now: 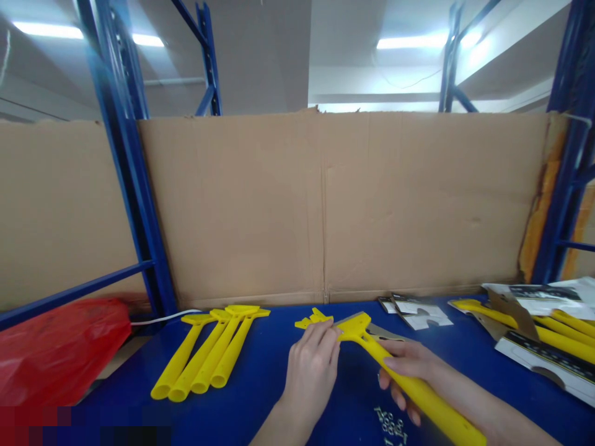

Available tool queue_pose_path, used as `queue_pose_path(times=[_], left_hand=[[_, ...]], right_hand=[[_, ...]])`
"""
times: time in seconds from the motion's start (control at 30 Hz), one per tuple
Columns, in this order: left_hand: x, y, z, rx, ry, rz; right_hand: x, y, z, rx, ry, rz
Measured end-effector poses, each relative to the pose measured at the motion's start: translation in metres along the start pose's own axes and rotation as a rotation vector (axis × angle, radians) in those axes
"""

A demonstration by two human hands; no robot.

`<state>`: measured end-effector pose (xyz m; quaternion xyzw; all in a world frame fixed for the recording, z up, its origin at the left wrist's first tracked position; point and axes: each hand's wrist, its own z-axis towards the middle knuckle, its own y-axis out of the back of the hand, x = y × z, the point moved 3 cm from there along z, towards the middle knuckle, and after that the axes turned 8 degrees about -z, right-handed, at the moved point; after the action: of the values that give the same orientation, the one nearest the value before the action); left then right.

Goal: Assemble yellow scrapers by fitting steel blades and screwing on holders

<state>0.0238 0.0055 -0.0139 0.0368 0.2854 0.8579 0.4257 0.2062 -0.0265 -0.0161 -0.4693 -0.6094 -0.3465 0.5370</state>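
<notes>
In the head view, a long yellow scraper slants from the middle toward the lower right. My right hand is wrapped around its handle, with some fingers below it. At the scraper's wide head, my left hand is closed, its fingertips against the head's left edge and partly hidden. A grey metal blade shows along that head. Behind my right fingers lies another flat metal piece. Just beyond my left hand are small yellow plastic parts. Small metal screws or nuts lie below the scraper.
Several yellow scraper handles lie side by side on the blue tabletop. Open boxes with more yellow handles are at right; small packets lie behind. A red plastic bag sits left. A cardboard wall and blue posts stand behind.
</notes>
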Motion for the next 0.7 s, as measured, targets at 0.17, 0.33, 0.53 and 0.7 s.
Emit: queue_pose_path(times=[0.17, 0.33, 0.53, 0.7], left_hand=[[-0.015, 0.008, 0.004, 0.026, -0.068, -0.043], [-0.036, 0.008, 0.005, 0.313, 0.044, -0.294], [-0.035, -0.007, -0.007, 0.668, 0.401, -0.621], [-0.033, -0.009, -0.013, 0.795, 0.477, -0.714]], right_hand=[[-0.004, 0.003, 0.0, -0.112, 0.026, -0.012], [-0.001, 0.002, -0.004, -0.18, 0.022, -0.033], [-0.006, 0.002, -0.003, -0.209, -0.041, -0.051], [-0.006, 0.001, -0.003, -0.201, -0.034, -0.064]])
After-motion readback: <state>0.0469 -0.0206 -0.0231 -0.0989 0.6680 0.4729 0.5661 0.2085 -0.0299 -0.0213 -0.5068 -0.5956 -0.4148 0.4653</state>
